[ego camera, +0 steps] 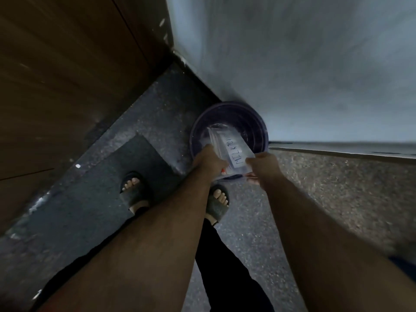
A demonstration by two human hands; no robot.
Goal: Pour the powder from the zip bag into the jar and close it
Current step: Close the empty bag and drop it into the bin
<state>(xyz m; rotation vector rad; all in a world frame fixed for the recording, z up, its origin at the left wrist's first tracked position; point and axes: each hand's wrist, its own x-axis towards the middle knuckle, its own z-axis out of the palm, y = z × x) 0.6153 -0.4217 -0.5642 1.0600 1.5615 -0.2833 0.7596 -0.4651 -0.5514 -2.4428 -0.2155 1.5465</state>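
Over on the far left there's a wooden panel (67,75), and beneath it a dark speckled floor (157,122) where two sandalled feet (135,194) are planted, so the person is standing and looking straight down. Moving in, the left hand (208,159) comes forward with its fingers closed on the near left edge of the zip bag (229,149), pinching the plastic. The bag is clear, carries a white label reading MILK and some letters I can't make out, and it hangs flat over the mouth of a dark round bin (227,122) that sits on the floor against the pale wall (292,64). Just right of it, the right hand (262,162) grips the bag's other near corner, so both hands are clamped on the one bag, close together but not touching. Held that way, over the bin, it looks as if the bag is finished with and about to be dropped in, though whether any powder remains inside I can't tell. No jar shows anywhere here. On the right runs a grainy stone ledge (337,188).
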